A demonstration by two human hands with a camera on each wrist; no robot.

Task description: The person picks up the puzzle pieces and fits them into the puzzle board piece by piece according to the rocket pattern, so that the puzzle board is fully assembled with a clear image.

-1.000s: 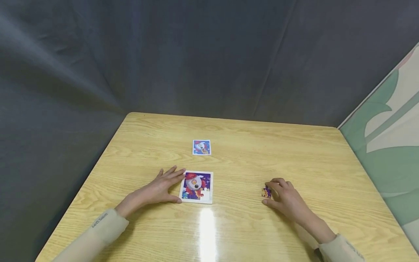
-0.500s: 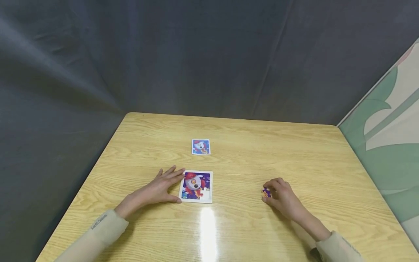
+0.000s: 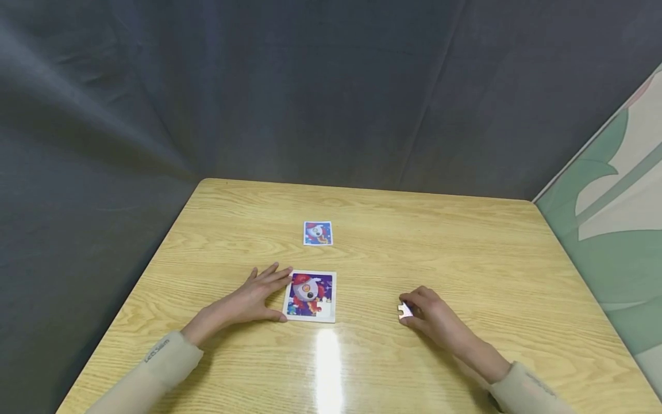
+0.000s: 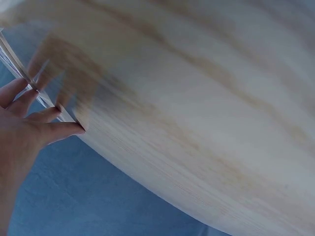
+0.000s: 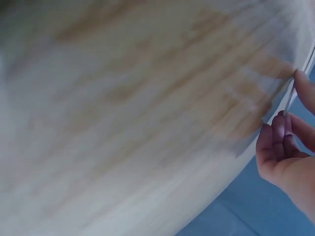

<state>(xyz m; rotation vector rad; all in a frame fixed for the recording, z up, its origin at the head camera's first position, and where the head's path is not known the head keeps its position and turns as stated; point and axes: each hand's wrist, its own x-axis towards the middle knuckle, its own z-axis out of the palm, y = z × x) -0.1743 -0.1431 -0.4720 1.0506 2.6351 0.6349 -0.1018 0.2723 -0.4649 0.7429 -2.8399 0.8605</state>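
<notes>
A square jigsaw puzzle in a white-edged tray (image 3: 334, 293) lies at the middle of the table, showing a rocket-like picture on purple. White base shows through at its lower right corner. My left hand (image 3: 253, 296) lies at the tray's left side, its spread fingers and thumb touching that edge. Off to the right, my right hand (image 3: 437, 316) pinches a puzzle piece (image 3: 405, 311) between thumb and fingers, tilted so a pale, shiny face shows. Seen from the right wrist, the piece (image 5: 290, 96) is a thin edge between the fingertips.
Behind the tray lies a small picture card (image 3: 318, 233) with a similar rocket-like image. The wooden table (image 3: 465, 241) meets a dark curtain (image 3: 331, 92) at the back and left. A leaf-patterned cloth (image 3: 615, 230) hangs along the right side.
My right hand has moved a little left with the puzzle piece and tilted it, so its pale face now shows instead of its purple and orange one. The left hand has stayed put.
</notes>
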